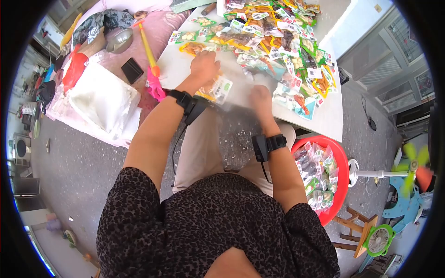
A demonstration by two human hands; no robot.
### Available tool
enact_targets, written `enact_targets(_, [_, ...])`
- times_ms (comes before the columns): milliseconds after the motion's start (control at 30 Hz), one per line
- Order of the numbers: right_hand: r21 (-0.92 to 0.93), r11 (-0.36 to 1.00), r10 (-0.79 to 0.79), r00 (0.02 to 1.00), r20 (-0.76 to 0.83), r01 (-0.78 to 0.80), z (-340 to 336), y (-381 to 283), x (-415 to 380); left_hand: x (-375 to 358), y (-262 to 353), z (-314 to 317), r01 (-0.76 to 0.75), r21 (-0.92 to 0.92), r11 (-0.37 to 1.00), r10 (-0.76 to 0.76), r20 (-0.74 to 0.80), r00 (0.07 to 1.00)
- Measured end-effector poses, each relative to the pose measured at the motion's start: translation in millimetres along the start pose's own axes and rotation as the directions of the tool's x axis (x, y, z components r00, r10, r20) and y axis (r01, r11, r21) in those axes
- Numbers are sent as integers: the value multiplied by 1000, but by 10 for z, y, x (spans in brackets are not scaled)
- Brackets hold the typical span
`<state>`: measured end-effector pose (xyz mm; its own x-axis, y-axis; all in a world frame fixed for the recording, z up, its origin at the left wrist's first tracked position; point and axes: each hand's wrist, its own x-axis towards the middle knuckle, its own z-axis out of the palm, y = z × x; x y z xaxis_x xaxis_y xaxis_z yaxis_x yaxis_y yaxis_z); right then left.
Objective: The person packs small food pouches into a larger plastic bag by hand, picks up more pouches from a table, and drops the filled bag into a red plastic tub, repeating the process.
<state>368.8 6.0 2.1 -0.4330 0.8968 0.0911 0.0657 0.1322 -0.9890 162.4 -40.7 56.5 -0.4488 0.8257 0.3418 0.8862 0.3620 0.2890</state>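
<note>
My left hand [205,67] is over the near left part of the white table [227,65], its fingers curled downward. A yellow-edged food packet [191,47] lies right at its fingertips; what the fingers hold, if anything, is hidden. Beneath my left wrist lies another clear packet [222,90] with a white and green label. My right hand [260,99] is smeared by motion at the table's near edge, so its fingers cannot be made out. Just right of it is a blue and clear packet [294,102] with reddish-brown food inside.
Many sealed snack packets [273,34] are heaped at the back and right of the table. A red tub [343,162] of packets stands below on the right, beside a fan [410,169]. Left is a pink-covered surface [60,104] with a white bag [104,99] and black phone-like object [132,70].
</note>
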Motion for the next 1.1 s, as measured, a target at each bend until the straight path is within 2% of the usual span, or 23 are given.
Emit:
enact_targets(133, [74,995,58,998,24,-60,3,-71,-37,317,-199,246,80,156,984,-85,26,996])
enact_targets(200, [119,993,25,999,26,-28,8,-42,-63,398,-228,369,120,200,972,-130,37,991])
enact_targets(300, [123,992,20,999,38,-25,-10,-16,-49,531,-298,451,217,152,964,-251,262,932])
enact_targets(333, [117,992,30,999,44,-35,-15,-1,-57,566,-317,465,201,170,965,-243,282,928])
enact_targets(400, [49,996,-70,997,35,68,-11,63,-52,611,-367,463,168,209,963,-231,328,916])
enact_targets(433, [15,993,-121,992,33,121,-13,88,-44,620,-394,444,201,174,964,-242,259,935])
enact_targets(533, [66,996,-72,995,64,67,-37,93,-41,670,-462,270,268,47,962,-270,52,961])
enact_targets(600, [204,977,41,995,91,-59,-61,29,-43,701,-486,44,283,-58,957,-287,-75,955])
enact_targets(700, [324,934,129,987,94,-153,-80,-52,-9,657,-514,-244,157,-292,944,-240,-277,930])
enact_targets(767, [415,889,169,980,102,-196,-71,-204,-33,528,-388,-411,41,-354,934,-175,-357,918])
enact_targets(900, [606,749,205,963,173,-268,-6,-798,-186,40,185,-534,-204,-340,918,30,-452,891])
enact_targets(967, [649,711,200,963,183,-271,26,-866,-251,-282,528,-511,-314,-301,901,186,-386,904])
enact_targets(1033, [670,697,201,966,162,-257,43,-881,-299,-560,802,-370,-484,-307,819,324,-448,833])
enact_targets(1100, [709,667,120,972,203,-230,6,-769,-325,-791,1006,-159,-549,-249,798,399,-464,791])
